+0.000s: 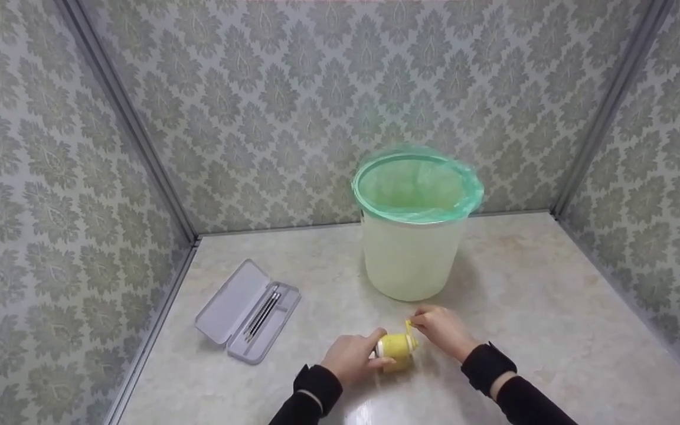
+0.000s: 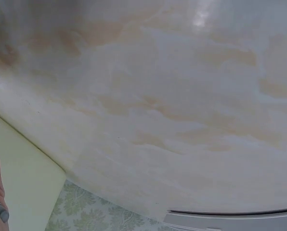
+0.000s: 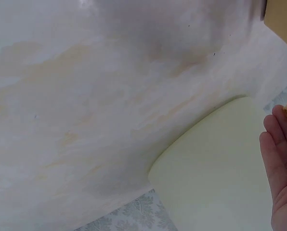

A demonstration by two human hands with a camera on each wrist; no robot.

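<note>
In the head view a yellow crank pencil sharpener (image 1: 396, 348) lies sideways near the front of the table. My left hand (image 1: 349, 357) grips its body, thumb on top and fingers underneath. With thumb and fingertips my right hand (image 1: 443, 330) pinches the end of the yellow crank handle (image 1: 408, 329) on the sharpener's right side. A grey rounded pencil end (image 2: 0, 211) sticks out by the left hand in the left wrist view; the rest of it is hidden. At the edge of the right wrist view, a bit of yellow handle (image 3: 286, 112) shows between the right fingertips.
Behind the hands stands a pale bin (image 1: 411, 260) with a green bag (image 1: 414, 215) folded over its rim. An open grey pencil case (image 1: 234, 304) holding several pencils (image 1: 262, 317) lies to the left. Patterned walls (image 1: 316, 118) enclose the table (image 1: 529, 295) on three sides.
</note>
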